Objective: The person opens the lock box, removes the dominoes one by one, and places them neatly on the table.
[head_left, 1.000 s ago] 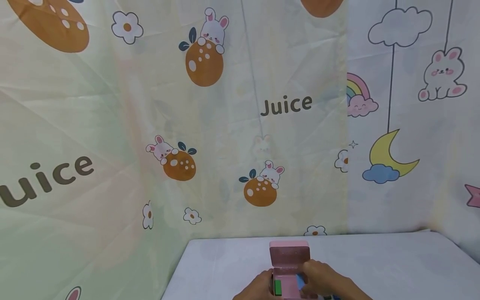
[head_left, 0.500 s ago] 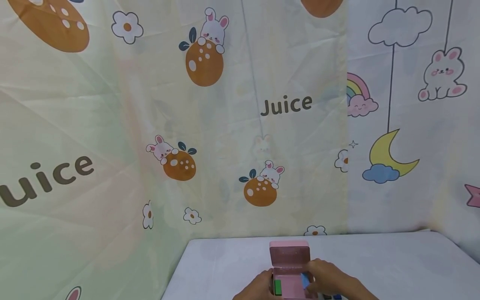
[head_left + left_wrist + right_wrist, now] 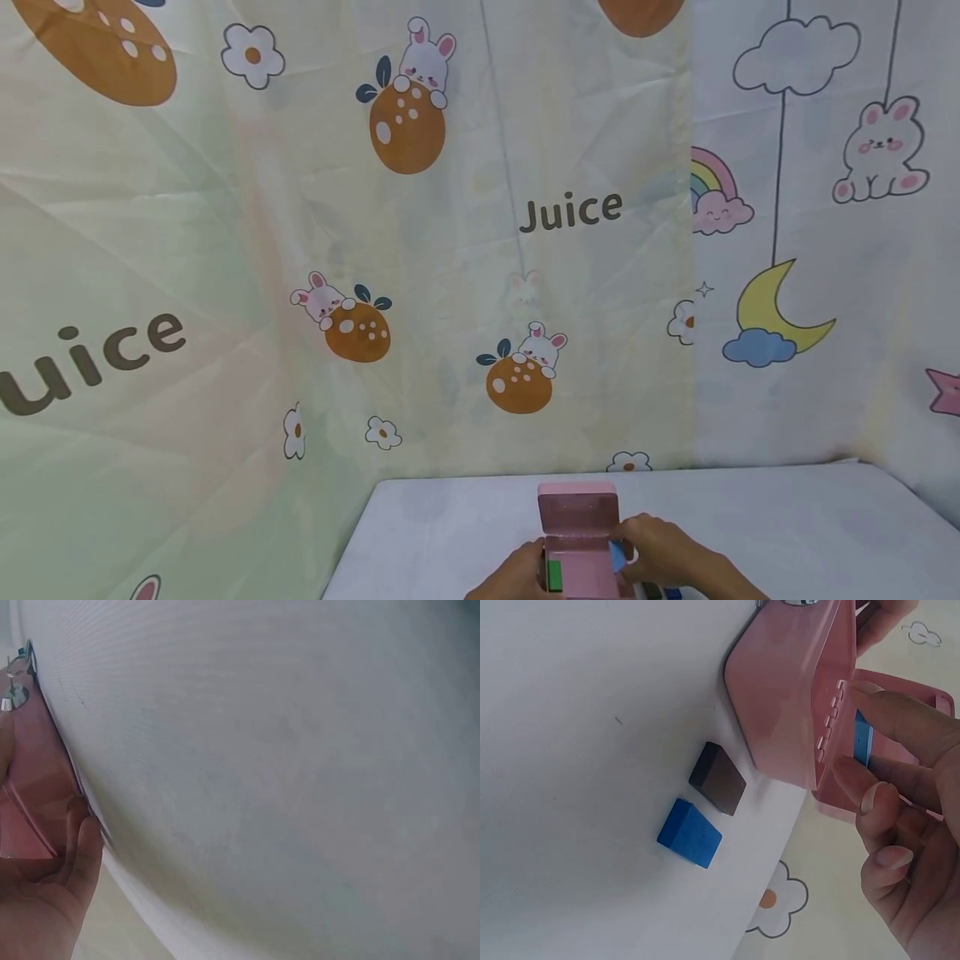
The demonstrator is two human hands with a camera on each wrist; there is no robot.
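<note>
A pink hinged tin box [image 3: 581, 571] stands on the white table with its lid raised. Inside, a green block [image 3: 554, 575] lies against the left wall. My left hand [image 3: 516, 573] holds the box by its left side; in the left wrist view its fingers [image 3: 86, 840] lie along the pink wall. Between thumb and fingertips, my right hand [image 3: 669, 554] pinches a light blue block [image 3: 863, 739] at the box's right rim. On the table right of the box sit a dark brown block [image 3: 718, 778] and a blue block [image 3: 691, 834], close together.
A metal clasp [image 3: 15, 696] sticks out from the box front. The white table [image 3: 450, 525] reaches back to a printed cloth curtain [image 3: 450, 250] that hangs behind and along the left side.
My right hand has moved right with the light blue block, from over the box's inside to its right rim. My left hand has stayed on the box.
</note>
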